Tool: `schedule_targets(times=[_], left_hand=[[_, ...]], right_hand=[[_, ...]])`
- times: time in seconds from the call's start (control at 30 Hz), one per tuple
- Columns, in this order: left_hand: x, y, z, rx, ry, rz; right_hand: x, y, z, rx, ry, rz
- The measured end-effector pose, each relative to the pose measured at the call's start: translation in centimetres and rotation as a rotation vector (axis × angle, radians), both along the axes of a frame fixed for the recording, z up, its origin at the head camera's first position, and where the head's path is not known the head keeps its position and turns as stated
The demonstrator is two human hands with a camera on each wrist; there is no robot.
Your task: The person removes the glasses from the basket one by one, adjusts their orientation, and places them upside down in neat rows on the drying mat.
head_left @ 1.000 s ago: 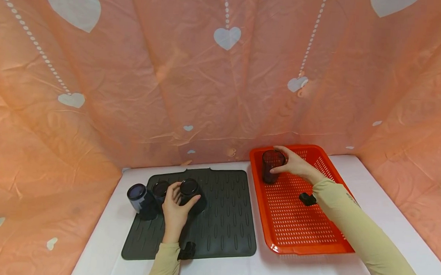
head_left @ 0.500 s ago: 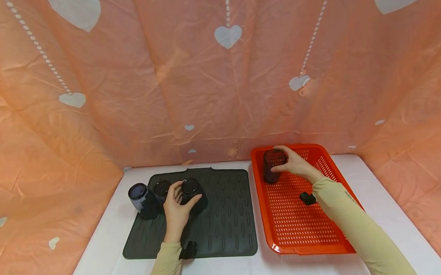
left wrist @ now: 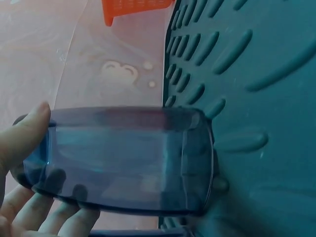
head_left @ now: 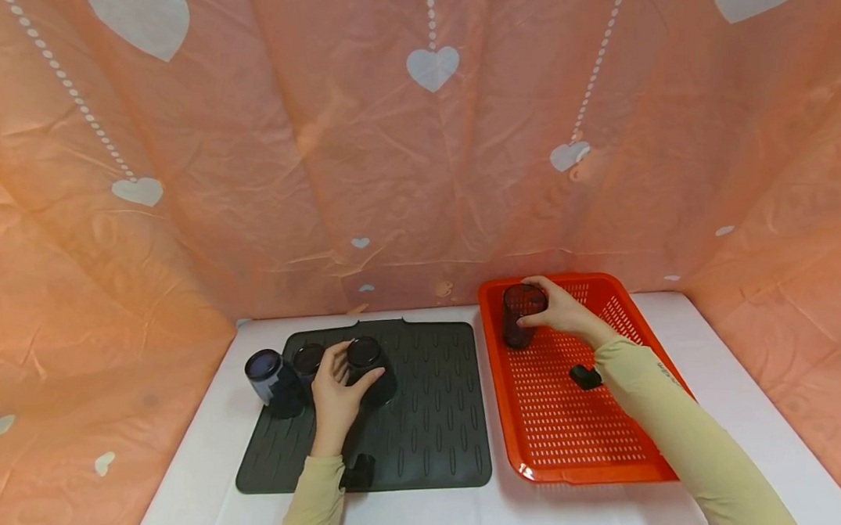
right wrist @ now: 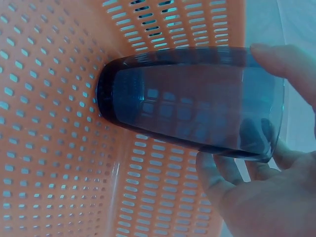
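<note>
Head view: left hand (head_left: 337,396) grips an upright dark glass (head_left: 369,370) on the mat (head_left: 427,435); right hand (head_left: 566,312) grips another upright glass (head_left: 521,315) at the far-left corner of the orange basket (head_left: 595,458).

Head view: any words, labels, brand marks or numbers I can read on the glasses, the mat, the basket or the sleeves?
Right sleeve: a small dark print near the wrist, too small to read.
Tinted glasses, dark drying mat, orange perforated basket: no text or marks visible.
Backdrop cloth: only white hearts and dots, no lettering.
</note>
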State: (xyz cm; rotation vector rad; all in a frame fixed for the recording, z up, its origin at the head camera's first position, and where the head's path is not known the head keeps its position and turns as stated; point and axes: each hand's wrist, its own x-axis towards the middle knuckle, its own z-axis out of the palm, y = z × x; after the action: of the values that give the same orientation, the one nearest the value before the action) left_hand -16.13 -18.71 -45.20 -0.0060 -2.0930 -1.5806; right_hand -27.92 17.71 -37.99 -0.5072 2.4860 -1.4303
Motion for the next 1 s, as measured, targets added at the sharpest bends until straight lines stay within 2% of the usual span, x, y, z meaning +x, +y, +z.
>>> schedule_targets(times=[0.1,0.2,0.5,1.0], left_hand=[[0.6,0.2,1.4,-0.015,-0.017,-0.023],[0.9,0.3,1.9,-0.02,-0.044,-0.033],[1.0,0.4,2.4,-0.014,-0.085,-0.031],[1.4,0.6,3.2,-0.021,-0.095,0.003]], right_hand=[[-0.8,0.3,-1.1,0.008,0.005,-0.006],[-1.5,0.7,-2.1,0.015,0.012,-0.013],[-2.0,0.7,-2.5,-0.007,0.006,-0.012],[-1.2,0.6,-2.5,0.07,0.049,-0.095]])
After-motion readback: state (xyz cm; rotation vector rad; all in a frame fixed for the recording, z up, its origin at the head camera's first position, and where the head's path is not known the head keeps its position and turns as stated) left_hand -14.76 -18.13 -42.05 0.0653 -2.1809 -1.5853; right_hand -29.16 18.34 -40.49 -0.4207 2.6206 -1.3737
